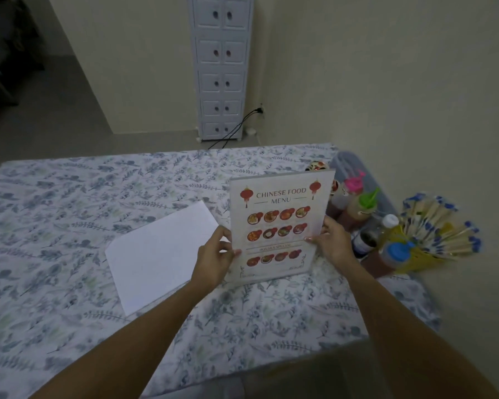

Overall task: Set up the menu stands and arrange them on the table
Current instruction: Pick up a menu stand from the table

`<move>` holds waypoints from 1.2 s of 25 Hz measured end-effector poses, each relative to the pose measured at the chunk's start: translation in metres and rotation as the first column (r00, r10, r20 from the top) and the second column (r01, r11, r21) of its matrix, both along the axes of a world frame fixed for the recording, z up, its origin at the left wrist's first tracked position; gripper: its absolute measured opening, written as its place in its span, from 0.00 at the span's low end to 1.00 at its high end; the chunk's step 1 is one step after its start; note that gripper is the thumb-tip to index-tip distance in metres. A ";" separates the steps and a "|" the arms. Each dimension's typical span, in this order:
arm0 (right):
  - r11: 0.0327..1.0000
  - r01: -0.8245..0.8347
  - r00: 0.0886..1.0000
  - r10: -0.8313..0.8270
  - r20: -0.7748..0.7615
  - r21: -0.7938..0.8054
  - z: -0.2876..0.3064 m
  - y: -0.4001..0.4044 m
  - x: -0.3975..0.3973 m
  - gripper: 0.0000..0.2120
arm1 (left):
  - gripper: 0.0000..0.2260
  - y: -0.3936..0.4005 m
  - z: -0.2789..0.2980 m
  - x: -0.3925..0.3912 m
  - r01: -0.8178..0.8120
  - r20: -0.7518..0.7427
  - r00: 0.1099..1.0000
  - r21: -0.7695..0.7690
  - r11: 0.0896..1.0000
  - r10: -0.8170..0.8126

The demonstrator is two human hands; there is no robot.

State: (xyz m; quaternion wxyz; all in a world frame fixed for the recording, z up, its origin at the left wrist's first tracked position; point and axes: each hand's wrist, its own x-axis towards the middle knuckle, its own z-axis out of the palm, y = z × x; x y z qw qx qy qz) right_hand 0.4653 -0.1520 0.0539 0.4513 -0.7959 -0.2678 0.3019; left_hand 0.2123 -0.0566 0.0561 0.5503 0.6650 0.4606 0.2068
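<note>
**Both hands hold a menu stand upright on the worktop**

The worktop carries a cloth printed with blue-grey leaves. Left of centre a blank white sheet lies flat on it, set at an angle, its right edge running behind the left hand.

The left hand grips the left edge of the stand about halfway up, thumb on the front face and fingers curled round behind. The stand is upright, tilted slightly back, its bottom edge on or just above the cloth; which of the two cannot be told. It shows a sheet headed "CHINESE FOOD MENU" with two red lanterns and rows of small dish pictures.

The right hand clasps the right edge at about the same height, thumb tip pressed on the front and fingers wrapped behind.

Right of the stand, near the worktop's far right corner, stand squeeze bottles with pink, green, white and blue caps. Just beside them is a bundle of sticks with blue tips, fanned out.

Beyond the worktop a narrow white drawer tower stands against the wall, with black cables at its foot.
</note>
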 end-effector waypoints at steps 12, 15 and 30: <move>0.998 -0.066 0.998 0.066 0.024 0.007 -0.041 -0.004 0.032 0.18 | 0.07 -0.007 -0.029 0.025 -0.080 -0.046 0.996 0.042 0.996 0.081; 0.998 -0.065 0.992 0.068 0.105 -0.025 -0.038 -0.007 0.023 0.16 | 0.07 -0.009 -0.029 0.025 -0.058 -0.068 0.996 0.071 0.996 0.063; 0.992 -0.115 0.879 0.073 0.471 0.060 -0.042 -0.024 -0.143 0.06 | 0.11 0.022 -0.034 -0.073 -0.039 -0.175 0.982 0.163 0.986 0.068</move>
